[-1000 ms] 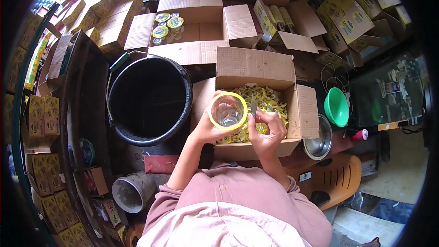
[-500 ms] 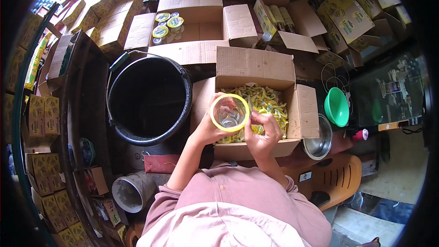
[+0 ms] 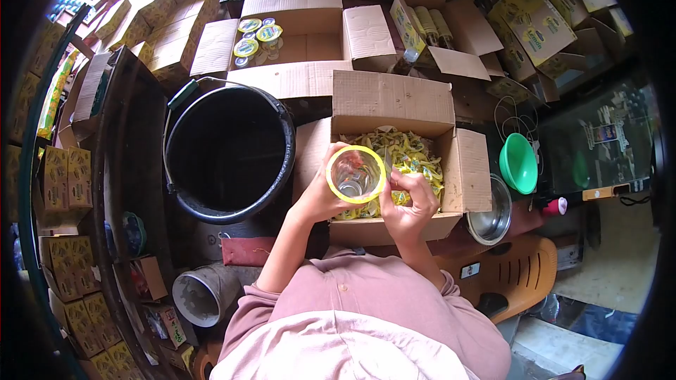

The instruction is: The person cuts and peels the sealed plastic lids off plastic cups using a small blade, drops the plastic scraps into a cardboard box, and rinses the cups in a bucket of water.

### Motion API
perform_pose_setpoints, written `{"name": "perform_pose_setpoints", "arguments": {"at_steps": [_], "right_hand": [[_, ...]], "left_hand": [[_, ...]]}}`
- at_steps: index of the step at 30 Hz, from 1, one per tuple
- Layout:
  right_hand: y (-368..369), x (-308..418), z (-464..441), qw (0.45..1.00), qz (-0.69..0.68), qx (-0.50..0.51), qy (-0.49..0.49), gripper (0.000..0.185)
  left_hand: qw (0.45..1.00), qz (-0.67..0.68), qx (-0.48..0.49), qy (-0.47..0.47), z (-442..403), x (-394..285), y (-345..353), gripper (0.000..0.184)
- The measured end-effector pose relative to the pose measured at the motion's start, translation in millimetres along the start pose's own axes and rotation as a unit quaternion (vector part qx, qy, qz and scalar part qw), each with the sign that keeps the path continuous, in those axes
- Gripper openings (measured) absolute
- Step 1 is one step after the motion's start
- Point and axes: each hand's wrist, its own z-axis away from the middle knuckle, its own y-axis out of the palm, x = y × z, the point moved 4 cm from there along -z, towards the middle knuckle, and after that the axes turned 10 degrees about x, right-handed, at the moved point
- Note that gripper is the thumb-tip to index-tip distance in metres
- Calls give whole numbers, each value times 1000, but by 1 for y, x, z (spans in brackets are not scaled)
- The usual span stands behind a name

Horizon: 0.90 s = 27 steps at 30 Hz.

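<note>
My left hand (image 3: 322, 193) is wrapped round a clear plastic jar (image 3: 352, 181) with a yellow rim, its open mouth tilted up toward me. At the jar's right side, my right hand (image 3: 410, 204) pinches a thin flat greyish piece (image 3: 388, 163) between thumb and finger, against or close to the rim. What that piece is, I cannot make out. Beneath both hands stands an open cardboard box (image 3: 393, 102) holding many small yellow packets (image 3: 419, 162).
To the left is a large black bucket (image 3: 176, 193). Behind it, an open carton (image 3: 292, 1) holds several yellow-lidded jars (image 3: 257, 39). A green bowl (image 3: 519, 163), a metal bowl (image 3: 501, 214) and an orange plastic chair (image 3: 524, 274) are on the right. Stacked cartons (image 3: 531, 24) surround the workplace.
My right hand and the thin piece have shifted slightly right and down along the jar's rim. My left hand still holds the jar in nearly the same place.
</note>
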Motion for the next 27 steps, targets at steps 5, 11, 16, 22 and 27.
{"name": "perform_pose_setpoints", "arguments": {"at_steps": [5,11,16,22,27], "right_hand": [[-2,0,-3,1000,-3,0,-2,24],[-3,-3,3,1000,-4,5,3,24],[-2,-3,-2,1000,-1,7,-2,27],[-5,-6,-6,999,-8,29,-13,28],[-5,-1,-7,1000,1,6,-4,24]], "left_hand": [[1000,1,22,-5,0,-6,2,72],[999,-1,29,-30,0,-1,0,74],[998,-26,41,-30,1,-5,1,72],[996,1,83,-13,-2,-11,1,67],[991,116,50,-32,-7,-8,2,63]]}}
